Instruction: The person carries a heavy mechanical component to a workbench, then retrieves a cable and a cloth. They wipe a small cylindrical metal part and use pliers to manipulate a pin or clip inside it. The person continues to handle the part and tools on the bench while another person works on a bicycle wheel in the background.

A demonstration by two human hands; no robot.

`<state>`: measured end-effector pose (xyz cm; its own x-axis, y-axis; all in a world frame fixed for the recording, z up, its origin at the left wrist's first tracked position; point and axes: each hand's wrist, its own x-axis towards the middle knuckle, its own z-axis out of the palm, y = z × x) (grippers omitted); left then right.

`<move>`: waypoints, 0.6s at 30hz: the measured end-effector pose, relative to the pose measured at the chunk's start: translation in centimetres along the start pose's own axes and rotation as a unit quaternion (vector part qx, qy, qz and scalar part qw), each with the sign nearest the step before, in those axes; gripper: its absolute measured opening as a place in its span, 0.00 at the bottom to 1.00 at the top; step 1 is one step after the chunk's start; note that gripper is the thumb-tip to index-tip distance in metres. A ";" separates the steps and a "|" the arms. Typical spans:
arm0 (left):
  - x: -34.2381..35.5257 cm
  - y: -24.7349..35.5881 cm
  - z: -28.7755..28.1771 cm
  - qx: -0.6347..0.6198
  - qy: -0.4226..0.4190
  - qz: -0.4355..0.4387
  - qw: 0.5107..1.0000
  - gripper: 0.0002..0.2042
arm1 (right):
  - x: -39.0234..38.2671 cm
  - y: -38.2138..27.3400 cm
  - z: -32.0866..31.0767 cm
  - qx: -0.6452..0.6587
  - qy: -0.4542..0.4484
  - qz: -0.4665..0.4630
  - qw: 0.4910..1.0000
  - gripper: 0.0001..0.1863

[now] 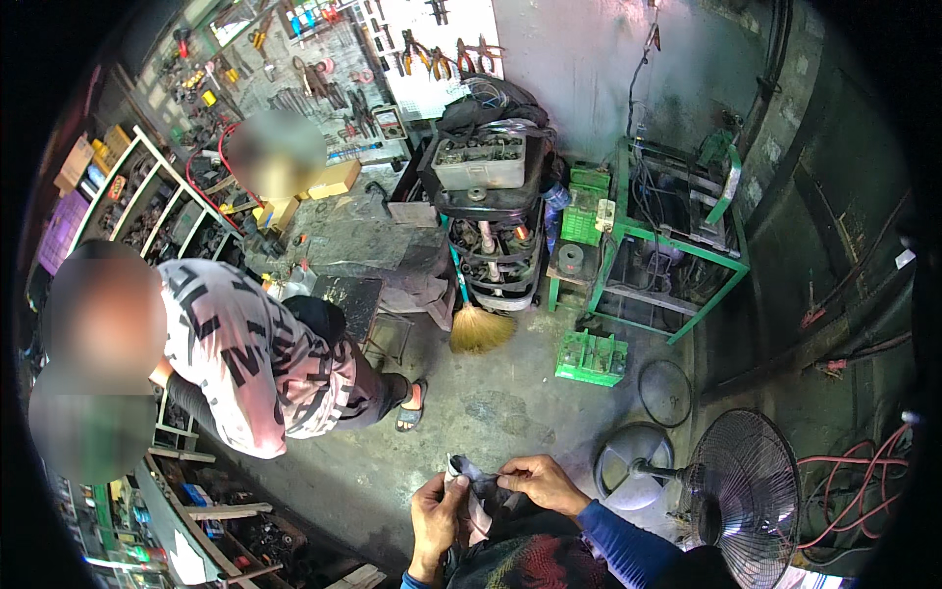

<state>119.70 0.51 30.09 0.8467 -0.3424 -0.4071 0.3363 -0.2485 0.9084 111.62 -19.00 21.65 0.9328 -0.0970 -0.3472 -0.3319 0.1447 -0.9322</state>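
1. Nearest of all, at the lower edge, dark patterned cloth (525, 564) covers the person's lap, just below both hands.
2. Left hand (439, 515) rises from the lower edge, fingers curled shut around the lower end of a crumpled dirty rag (475, 491), which stands up out of the fist.
3. Right hand (542, 484), on a blue-sleeved forearm coming in from the lower right, pinches the rag's upper right end between thumb and fingertips; the other fingers are loosely bent. The rag stretches between the two hands, above the lap.
4. Right of the hands, on the concrete floor (491, 412), a standing fan (736, 491) lies tipped, its round base (633, 466) toward the hands and its wire cage toward the floor's right edge.
5. Beyond the fan, a black ring (665, 393) lies flat on the floor, and a small green crate (592, 358) sits just left of it.
6. Left of the hands, another person in a pale patterned shirt (245, 363) bends toward the shelves (196, 510) along the floor's left edge, one sandalled foot (412, 404) on the floor.
7. Farther back, a straw broom (481, 329) leans at the foot of a black stacked trolley (491, 236) full of parts.
8. Right of the trolley stands a green metal frame (677, 245).
9. Farthest, a wall board (373, 59) carries hanging pliers and other tools.
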 end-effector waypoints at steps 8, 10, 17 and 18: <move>4.9 1.7 0.1 -0.012 -0.030 0.017 0.999 0.13 | 4.1 -0.5 -0.5 0.026 0.006 0.001 1.000 0.12; 7.1 1.0 -0.6 -0.005 -0.031 0.011 0.999 0.13 | 6.1 -0.4 -0.9 -0.008 0.009 -0.002 1.000 0.11; 11.7 3.7 -3.3 -0.047 -0.002 0.033 0.998 0.12 | 10.1 0.5 -4.1 0.091 0.013 0.088 0.992 0.08; 12.4 4.3 -3.9 -0.057 -0.003 0.027 0.998 0.11 | 10.4 3.2 -5.8 0.101 0.029 0.114 0.988 0.07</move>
<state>133.27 -1.33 29.33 0.8625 -0.3581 -0.3576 0.3350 -0.1257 0.9338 119.39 -25.28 14.45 0.8248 -0.0947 -0.5574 -0.4930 0.3622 -0.7911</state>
